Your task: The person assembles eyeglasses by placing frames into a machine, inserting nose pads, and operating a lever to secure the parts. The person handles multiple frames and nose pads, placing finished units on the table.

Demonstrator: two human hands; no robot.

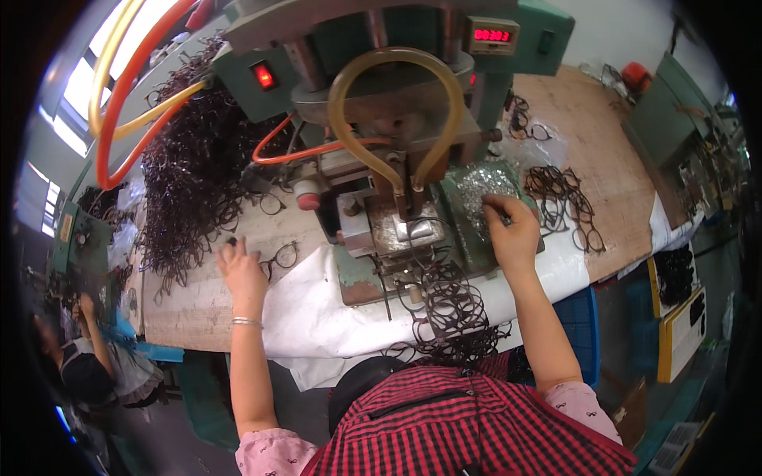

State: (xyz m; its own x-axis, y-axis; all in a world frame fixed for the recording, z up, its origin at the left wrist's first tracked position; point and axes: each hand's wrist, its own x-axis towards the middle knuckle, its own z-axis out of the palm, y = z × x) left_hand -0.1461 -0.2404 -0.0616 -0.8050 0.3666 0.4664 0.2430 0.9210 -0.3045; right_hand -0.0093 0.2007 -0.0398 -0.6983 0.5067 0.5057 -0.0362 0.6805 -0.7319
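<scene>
My left hand (242, 274) is over the table left of the press, its fingers apart. A dark eyeglass frame (283, 255) lies just right of it; whether they touch is unclear. My right hand (514, 234) is closed, thumb and fingertips together, above a heap of small silvery pieces (482, 194) on a green tray; what it pinches is too small to make out. Between my hands stands a green press with a metal fixture (419, 230) under its head. A dark eyeglass frame (432, 228) appears to rest at the fixture. Several eyeglass frames (456, 305) are bunched below it.
A tall tangled heap of dark frames (186, 151) covers the table's left side. More frames (559, 194) lie to the right. Orange and yellow hoses (107, 155) loop at upper left. White cloth (309, 309) covers the front edge. Another person (91, 365) sits at far left.
</scene>
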